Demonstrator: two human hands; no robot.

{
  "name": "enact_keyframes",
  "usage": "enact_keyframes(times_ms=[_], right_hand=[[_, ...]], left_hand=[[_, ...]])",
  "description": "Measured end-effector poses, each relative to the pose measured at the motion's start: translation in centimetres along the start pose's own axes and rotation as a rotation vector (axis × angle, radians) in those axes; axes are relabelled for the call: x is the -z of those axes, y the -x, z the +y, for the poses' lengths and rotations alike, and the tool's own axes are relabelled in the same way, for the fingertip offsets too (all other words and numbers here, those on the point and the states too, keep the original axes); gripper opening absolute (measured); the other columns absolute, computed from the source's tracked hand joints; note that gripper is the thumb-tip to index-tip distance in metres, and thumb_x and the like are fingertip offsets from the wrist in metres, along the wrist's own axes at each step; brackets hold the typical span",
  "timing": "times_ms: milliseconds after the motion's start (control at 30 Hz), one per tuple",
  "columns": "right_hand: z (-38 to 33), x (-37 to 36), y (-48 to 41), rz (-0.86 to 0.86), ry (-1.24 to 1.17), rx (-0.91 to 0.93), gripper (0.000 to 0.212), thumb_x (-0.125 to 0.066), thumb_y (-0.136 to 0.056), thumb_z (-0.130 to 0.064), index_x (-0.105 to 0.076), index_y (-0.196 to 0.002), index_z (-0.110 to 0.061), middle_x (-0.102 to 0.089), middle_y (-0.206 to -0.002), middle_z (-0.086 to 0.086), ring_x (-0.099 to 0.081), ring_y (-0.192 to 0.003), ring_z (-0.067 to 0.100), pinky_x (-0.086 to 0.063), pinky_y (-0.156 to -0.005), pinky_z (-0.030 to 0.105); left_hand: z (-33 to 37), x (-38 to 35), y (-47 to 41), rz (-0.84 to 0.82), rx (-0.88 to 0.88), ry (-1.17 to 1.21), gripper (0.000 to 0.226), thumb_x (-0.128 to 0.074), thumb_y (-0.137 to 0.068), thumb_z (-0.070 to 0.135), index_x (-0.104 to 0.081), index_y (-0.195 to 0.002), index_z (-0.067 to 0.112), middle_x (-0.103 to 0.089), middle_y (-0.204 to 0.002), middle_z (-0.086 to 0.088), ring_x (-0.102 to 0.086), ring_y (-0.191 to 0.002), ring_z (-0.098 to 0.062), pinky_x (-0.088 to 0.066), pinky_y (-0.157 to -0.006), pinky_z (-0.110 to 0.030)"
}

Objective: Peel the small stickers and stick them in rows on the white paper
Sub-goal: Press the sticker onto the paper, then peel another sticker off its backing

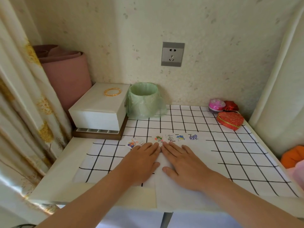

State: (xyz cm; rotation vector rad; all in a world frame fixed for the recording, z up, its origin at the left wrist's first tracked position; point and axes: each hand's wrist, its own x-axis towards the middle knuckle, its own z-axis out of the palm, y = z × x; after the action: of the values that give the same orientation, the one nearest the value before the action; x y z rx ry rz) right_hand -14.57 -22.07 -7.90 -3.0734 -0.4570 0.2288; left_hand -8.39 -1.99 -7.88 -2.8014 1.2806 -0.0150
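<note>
A white paper (202,147) lies on the checked tablecloth (230,122) in the middle of the table. Several small stickers (181,137) sit in a row along its far edge. A small loose pile of stickers (134,143) lies to the left of that row. My left hand (141,162) and my right hand (182,163) lie flat, palms down, side by side on the paper just below the row. Their fingertips almost touch. Neither hand holds anything.
A white box (98,109) with a gold bracelet (112,92) on top stands at the back left. Beside it is a green-lined bin (143,99). Small colourful tins (229,120) sit at the back right. A curtain (21,96) hangs on the left.
</note>
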Motion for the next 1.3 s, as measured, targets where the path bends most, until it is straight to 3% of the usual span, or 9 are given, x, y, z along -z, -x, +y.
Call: enact_keyframes(times_ms=[67, 167, 400, 633, 800, 867, 967, 1133, 1300], right_hand=[[0.0, 0.1, 0.1, -0.005, -0.009, -0.002, 0.090, 0.003, -0.082, -0.069, 0.007, -0.160, -0.025, 0.017, -0.166, -0.010, 0.016, -0.152, 0.008, 0.005, -0.125, 0.039], [-0.1, 0.3, 0.1, -0.026, -0.039, -0.003, 0.085, -0.003, -0.087, -0.068, 0.009, -0.160, -0.027, 0.019, -0.165, -0.012, 0.019, -0.151, 0.006, 0.008, -0.124, 0.038], [0.1, 0.1, 0.2, -0.029, -0.052, 0.003, 0.075, -0.015, -0.098, -0.062, 0.012, -0.159, -0.028, 0.023, -0.164, -0.012, 0.022, -0.150, 0.005, 0.011, -0.123, 0.037], [0.0, 0.3, 0.1, -0.044, -0.032, 0.007, 0.081, -0.006, -0.091, -0.066, 0.012, -0.159, -0.026, 0.021, -0.165, -0.010, 0.019, -0.152, 0.008, 0.006, -0.125, 0.042], [-0.2, 0.9, 0.2, -0.079, 0.032, 0.002, 0.090, 0.007, -0.081, -0.069, 0.015, -0.158, -0.022, 0.021, -0.165, -0.006, 0.017, -0.153, 0.011, 0.001, -0.125, 0.044], [-0.2, 1.1, 0.1, -0.096, 0.049, -0.010, 0.097, 0.013, -0.075, -0.071, 0.015, -0.158, -0.021, 0.021, -0.166, -0.004, 0.015, -0.153, 0.012, -0.001, -0.124, 0.046], [-0.6, 1.6, -0.2, -0.088, 0.106, -0.030, 0.099, 0.010, -0.077, -0.071, 0.005, -0.160, -0.018, 0.009, -0.168, 0.001, 0.005, -0.155, 0.015, -0.003, -0.124, 0.049], [-1.6, 3.3, -1.7, 0.027, 0.180, -0.061, 0.079, -0.008, -0.091, -0.064, -0.039, -0.148, -0.018, -0.042, -0.151, 0.002, -0.037, -0.139, 0.023, -0.019, -0.116, 0.047], [-2.3, 4.6, -4.4, 0.142, 0.067, -0.097, 0.046, -0.037, -0.101, -0.047, -0.052, -0.138, -0.024, -0.057, -0.131, -0.001, -0.052, -0.119, 0.024, -0.035, -0.100, 0.040]], left_hand=[[0.0, 0.0, 0.3, -0.034, -0.001, 0.030, 0.087, 0.011, -0.083, 0.056, -0.011, -0.158, 0.018, -0.009, -0.166, 0.001, -0.013, -0.152, -0.020, -0.016, -0.120, -0.038], [-0.3, -0.4, 0.5, -0.025, 0.002, 0.069, 0.086, 0.008, -0.084, 0.058, -0.012, -0.158, 0.019, -0.010, -0.166, 0.002, -0.011, -0.152, -0.017, -0.013, -0.123, -0.036], [-0.2, 0.9, 0.4, -0.015, 0.022, 0.077, 0.092, 0.005, -0.080, 0.056, -0.045, -0.147, 0.016, -0.037, -0.157, 0.000, -0.033, -0.143, -0.019, -0.037, -0.112, -0.035], [-0.5, 0.0, 0.8, 0.020, 0.001, 0.015, 0.058, -0.033, -0.093, 0.049, -0.062, -0.133, 0.018, -0.061, -0.137, 0.001, -0.061, -0.122, -0.017, -0.054, -0.089, -0.035], [0.1, 1.0, 0.6, -0.022, 0.022, 0.021, 0.084, 0.000, -0.085, 0.057, -0.031, -0.154, 0.020, -0.025, -0.163, 0.004, -0.027, -0.148, -0.016, -0.032, -0.113, -0.040], [0.3, 1.1, 0.5, -0.048, 0.036, 0.015, 0.076, -0.003, -0.092, 0.057, -0.020, -0.157, 0.021, -0.013, -0.165, 0.006, -0.015, -0.151, -0.014, -0.022, -0.117, -0.038], [0.0, 1.1, 0.2, -0.027, 0.038, 0.059, 0.059, -0.031, -0.104, 0.046, -0.026, -0.156, 0.019, -0.017, -0.165, 0.005, -0.016, -0.150, -0.014, -0.022, -0.119, -0.036], [-1.9, 2.0, 0.0, 0.076, 0.133, 0.163, 0.053, -0.029, -0.100, 0.049, -0.057, -0.135, 0.021, -0.053, -0.141, 0.006, -0.044, -0.130, -0.015, -0.044, -0.103, -0.035], [-5.1, 2.7, 0.4, 0.267, 0.284, 0.339, 0.030, -0.053, -0.100, 0.021, -0.063, -0.128, 0.022, -0.062, -0.120, 0.005, -0.051, -0.112, -0.011, -0.045, -0.098, -0.026]])
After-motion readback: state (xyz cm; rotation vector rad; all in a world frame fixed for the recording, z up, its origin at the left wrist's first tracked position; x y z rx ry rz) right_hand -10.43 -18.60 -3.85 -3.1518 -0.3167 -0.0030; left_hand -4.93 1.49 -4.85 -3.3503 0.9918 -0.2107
